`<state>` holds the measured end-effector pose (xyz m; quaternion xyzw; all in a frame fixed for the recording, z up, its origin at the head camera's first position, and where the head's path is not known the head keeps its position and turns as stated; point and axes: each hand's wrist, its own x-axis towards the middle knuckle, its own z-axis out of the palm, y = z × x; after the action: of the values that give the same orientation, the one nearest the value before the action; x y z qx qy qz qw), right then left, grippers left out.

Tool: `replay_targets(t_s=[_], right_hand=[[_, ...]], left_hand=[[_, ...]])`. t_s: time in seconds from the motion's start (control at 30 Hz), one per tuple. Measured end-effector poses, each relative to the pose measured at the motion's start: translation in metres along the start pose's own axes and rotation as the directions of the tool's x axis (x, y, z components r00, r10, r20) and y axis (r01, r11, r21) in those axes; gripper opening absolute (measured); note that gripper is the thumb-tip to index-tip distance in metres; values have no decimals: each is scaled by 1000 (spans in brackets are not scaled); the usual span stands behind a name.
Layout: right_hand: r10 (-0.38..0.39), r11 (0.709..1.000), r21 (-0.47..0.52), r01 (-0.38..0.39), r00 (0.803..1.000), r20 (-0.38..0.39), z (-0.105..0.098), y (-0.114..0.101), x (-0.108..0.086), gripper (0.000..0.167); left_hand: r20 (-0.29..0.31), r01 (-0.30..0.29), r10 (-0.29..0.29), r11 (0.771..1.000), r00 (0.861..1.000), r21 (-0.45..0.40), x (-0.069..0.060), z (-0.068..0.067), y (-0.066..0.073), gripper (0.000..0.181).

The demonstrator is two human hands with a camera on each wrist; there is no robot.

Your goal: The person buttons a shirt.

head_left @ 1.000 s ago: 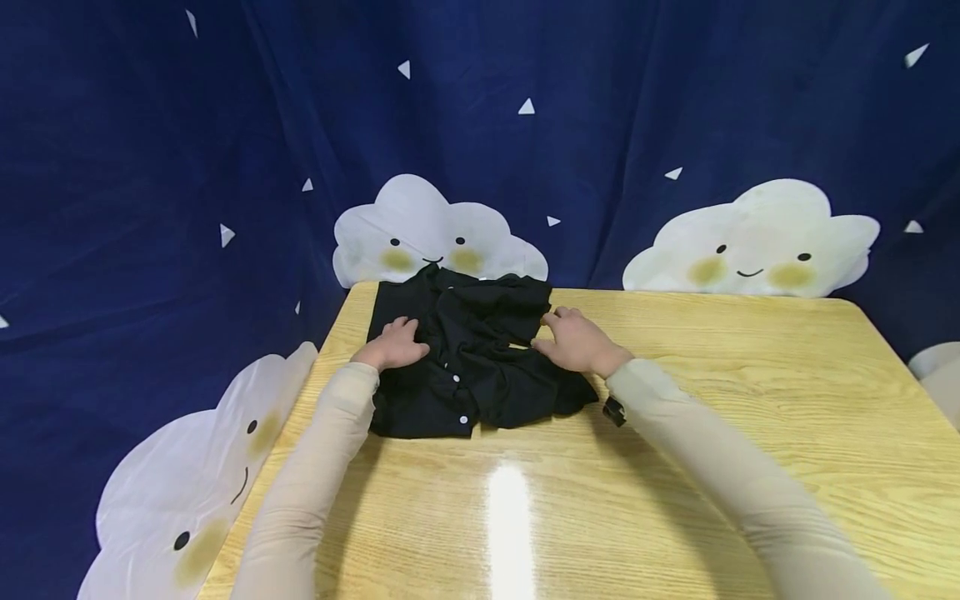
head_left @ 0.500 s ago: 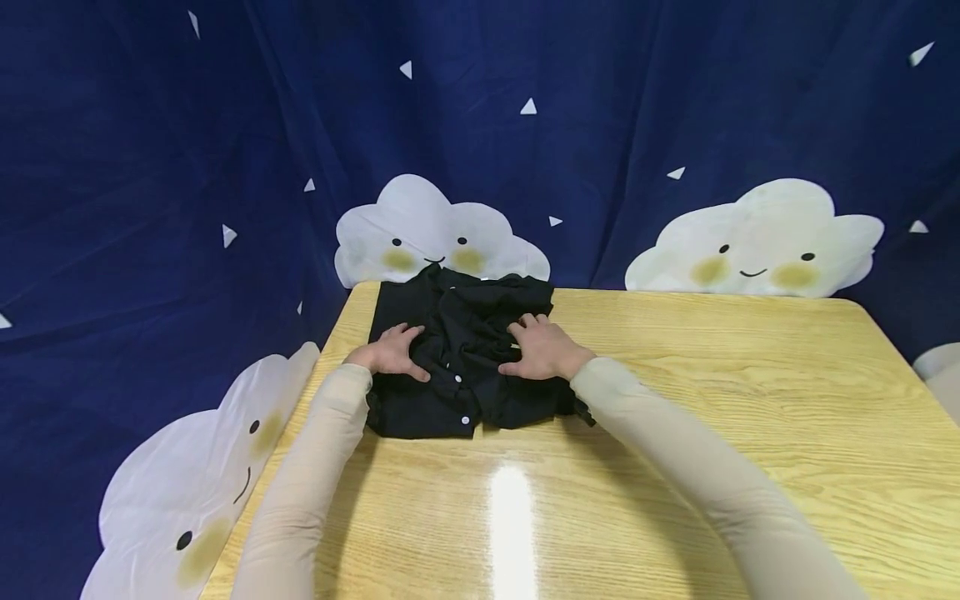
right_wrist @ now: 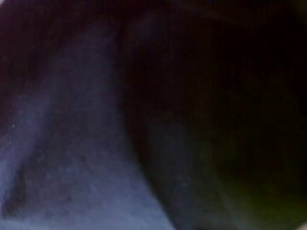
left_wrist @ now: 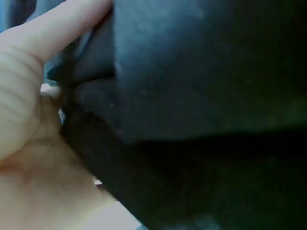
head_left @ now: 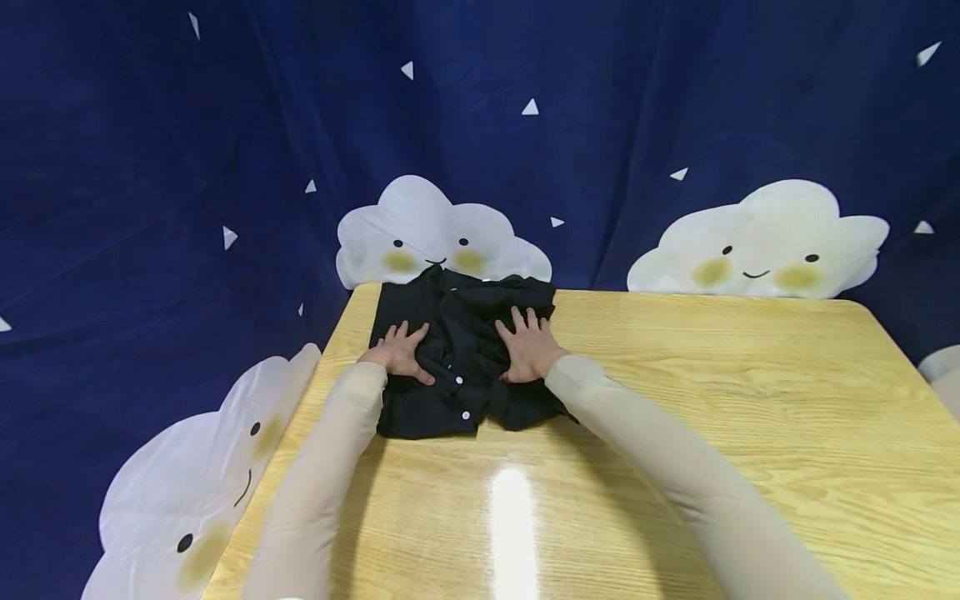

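Since 1 second ago, the right hand (head_left: pixel 527 348) has shifted left, from beside the shirt's right edge to a place over its right side, and its fingers have fanned out. Over the same time the left hand (head_left: pixel 401 354) has stayed over the left side of the shirt (head_left: pixel 468 342), with its fingers now spread wider too. Near the front right, the shirt's outline has changed and the sleeve over that hand now covers part of it.

Black and rumpled, the shirt lies at the back left corner of the counter (head_left: pixel 712 400), close to the left edge and reaching the back edge. Its middle folds lie between the 2 hands, and more cloth extends behind and in front of them. 2 white buttons (head_left: pixel 466 415) show clearly on the front part, between the hands and toward the front edge.

Both hands are well apart from each other, palms down, fingers straight and splayed. On the left wrist view, palm and thumb are right beside dark cloth; on the right wrist view, dark cloth fills nearly everything, so how firmly that hand presses cannot be told.

Pale sleeves (head_left: pixel 300 517) cover both arms. Behind the back edge hangs a blue curtain (head_left: pixel 600 125) with white clouds (head_left: pixel 427 218).
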<state>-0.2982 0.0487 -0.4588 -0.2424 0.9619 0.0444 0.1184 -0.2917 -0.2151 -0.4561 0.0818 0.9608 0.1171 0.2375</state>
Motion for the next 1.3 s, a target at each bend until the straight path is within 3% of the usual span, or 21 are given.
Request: replay_targets(t_s=[0.17,0.3,0.43,0.7,1.0,1.3], right_hand=[[42,994,97,-57,987,153,1,5,9,98],[51,976,194,-100,968,246,0,10,12,96],[40,972,214,-97,967,253,-1,15,10,94],[26,976,197,-87,957,289,-3,14,-3,92],[34,986,148,-82,953,300,2,23,-22,97],[9,984,165,-61,955,297,3,31,-35,98]], left_hand=[[46,16,-17,1000,999,16,5,4,-2,111],[44,26,-28,998,999,57,8,5,1,115],[33,46,-49,995,998,93,10,4,10,118],[77,80,-96,980,992,184,9,9,32,105],[94,-10,-11,976,995,216,7,16,45,105],[91,-38,15,966,996,254,6,20,57,107]])
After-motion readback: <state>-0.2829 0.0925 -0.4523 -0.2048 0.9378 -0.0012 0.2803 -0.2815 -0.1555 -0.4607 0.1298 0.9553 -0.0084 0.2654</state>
